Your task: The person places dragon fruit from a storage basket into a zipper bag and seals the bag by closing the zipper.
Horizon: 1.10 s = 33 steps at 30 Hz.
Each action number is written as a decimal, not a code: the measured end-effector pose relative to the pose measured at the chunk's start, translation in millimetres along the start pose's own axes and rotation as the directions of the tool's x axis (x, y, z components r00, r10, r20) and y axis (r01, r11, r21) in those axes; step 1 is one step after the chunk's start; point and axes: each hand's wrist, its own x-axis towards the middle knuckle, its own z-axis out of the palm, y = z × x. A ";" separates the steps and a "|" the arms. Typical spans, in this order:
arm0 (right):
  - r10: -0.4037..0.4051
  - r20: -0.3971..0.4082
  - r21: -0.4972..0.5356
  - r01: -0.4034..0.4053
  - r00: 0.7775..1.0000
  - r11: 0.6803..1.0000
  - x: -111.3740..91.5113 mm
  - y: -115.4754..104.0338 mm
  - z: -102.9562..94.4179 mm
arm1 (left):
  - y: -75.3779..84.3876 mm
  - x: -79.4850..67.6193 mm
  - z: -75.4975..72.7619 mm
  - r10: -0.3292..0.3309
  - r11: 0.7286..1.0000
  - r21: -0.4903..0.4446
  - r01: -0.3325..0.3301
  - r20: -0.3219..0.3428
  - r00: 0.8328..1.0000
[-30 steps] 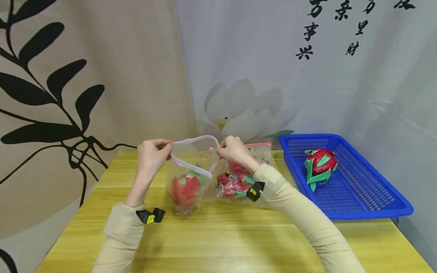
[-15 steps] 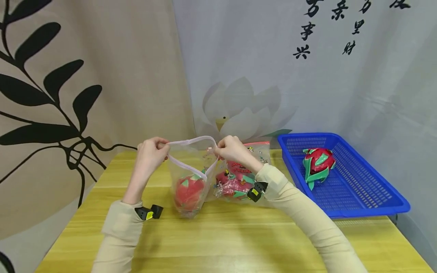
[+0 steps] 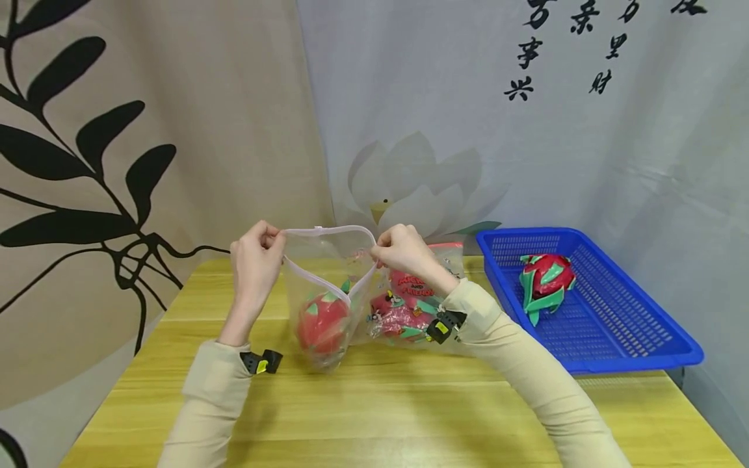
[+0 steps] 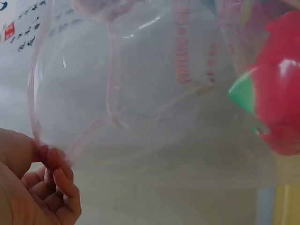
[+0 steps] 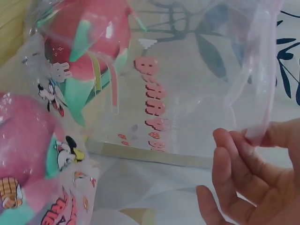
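Note:
A clear zip bag (image 3: 307, 296) with a pale pink rim hangs upright between my hands, its mouth spread wide. Inside, near its bottom, sits a red dragon fruit (image 3: 323, 325) with green tips. My left hand (image 3: 255, 270) pinches the rim's left corner between thumb and fingers. At the opposite corner my right hand (image 3: 406, 252) pinches the rim in the same way. In the right wrist view, red lettering (image 5: 152, 103) shows on the bag's wall. Close behind my right forearm is a printed zip bag (image 3: 450, 260) with a red top edge, holding a pinkish-red dragon fruit (image 5: 23, 136).
A blue plastic basket (image 3: 608, 279) stands at the right of the wooden table (image 3: 351, 416). One dragon fruit (image 3: 549, 279) with green leaves lies in it, towards its left side. A printed cloth (image 3: 257, 117) hangs behind the table.
Both hands have risen slightly, still pinching the rim. The bag's mouth is spread a little wider, and the dragon fruit inside has shifted a little with the bag.

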 end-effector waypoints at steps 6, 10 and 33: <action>0.050 0.018 -0.033 -0.049 0.999 0.998 4.2 10.0 3.1 | -1.3 -1.1 7.7 -0.032 0.999 0.014 0.031 0.067 0.997; 0.068 -0.017 -0.049 -0.068 0.998 0.996 9.7 11.2 4.9 | 3.5 -2.7 8.0 -0.055 0.998 0.034 0.051 0.127 0.990; 0.041 -0.117 0.005 -0.041 0.992 0.999 2.8 48.9 -22.0 | 13.4 -9.5 -0.6 -0.160 0.987 0.050 0.153 0.359 0.919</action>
